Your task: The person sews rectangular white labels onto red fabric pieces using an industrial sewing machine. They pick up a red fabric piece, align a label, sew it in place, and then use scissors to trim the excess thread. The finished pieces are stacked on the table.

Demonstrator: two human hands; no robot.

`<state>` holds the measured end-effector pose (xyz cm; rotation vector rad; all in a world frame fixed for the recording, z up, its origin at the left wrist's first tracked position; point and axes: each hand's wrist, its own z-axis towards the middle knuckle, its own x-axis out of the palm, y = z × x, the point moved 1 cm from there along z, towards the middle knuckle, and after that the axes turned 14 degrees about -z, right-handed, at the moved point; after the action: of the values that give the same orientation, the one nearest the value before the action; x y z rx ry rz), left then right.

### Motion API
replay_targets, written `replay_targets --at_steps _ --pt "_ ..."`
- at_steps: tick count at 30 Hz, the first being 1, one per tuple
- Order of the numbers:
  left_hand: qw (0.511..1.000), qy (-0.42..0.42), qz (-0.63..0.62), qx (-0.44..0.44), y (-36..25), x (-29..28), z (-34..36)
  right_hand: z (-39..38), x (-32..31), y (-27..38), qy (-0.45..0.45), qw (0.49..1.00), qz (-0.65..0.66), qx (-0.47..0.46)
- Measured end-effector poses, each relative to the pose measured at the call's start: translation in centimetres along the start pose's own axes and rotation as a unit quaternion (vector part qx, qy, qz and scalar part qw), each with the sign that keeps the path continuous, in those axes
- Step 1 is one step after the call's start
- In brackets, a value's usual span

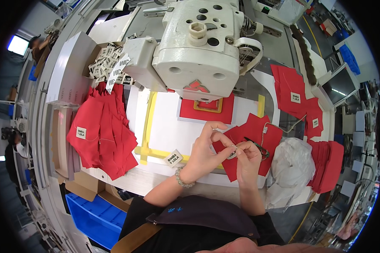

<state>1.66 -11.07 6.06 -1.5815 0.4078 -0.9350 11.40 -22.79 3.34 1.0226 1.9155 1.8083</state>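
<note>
My left hand [204, 155] and my right hand [247, 162] meet in front of the sewing machine [198, 55]. Both pinch a small white square label [232, 155] with black print; fingers cover part of it. Below them lie red fabric pieces [251, 126]. Beside the right fingers is a dark, slim tool that looks like thread snips [262, 151]; I cannot tell whether the hand touches it. Another white label [173, 158] rests on the table left of my left wrist. Under the machine head, a yellow frame [218, 110] sits on red fabric [191, 110].
At left, a red fabric pile [101, 135] lies below a box of labels [69, 69]. Labelled red pieces [289, 86], a cord [288, 130], a clear plastic bag [292, 162] and stacked red fabric [328, 164] are at right. A blue bin [93, 219] stands lower left.
</note>
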Motion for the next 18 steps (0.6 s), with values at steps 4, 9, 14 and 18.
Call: replay_targets --at_steps 4,9,14,18 --pt "0.999 -0.004 -0.043 0.010 0.70 0.14 0.13 0.01 0.15 0.12 -0.004 1.000 0.001 -0.011" --pt "0.997 0.004 -0.073 0.009 0.79 0.17 0.38 -0.01 0.27 0.00 -0.012 1.000 0.003 -0.009" --pt "0.996 0.021 -0.081 0.010 0.79 0.22 0.41 0.00 0.25 0.05 -0.018 1.000 -0.004 -0.016" --pt "0.996 0.027 -0.088 0.008 0.93 0.19 0.35 -0.03 0.32 0.12 -0.020 1.000 -0.007 -0.015"
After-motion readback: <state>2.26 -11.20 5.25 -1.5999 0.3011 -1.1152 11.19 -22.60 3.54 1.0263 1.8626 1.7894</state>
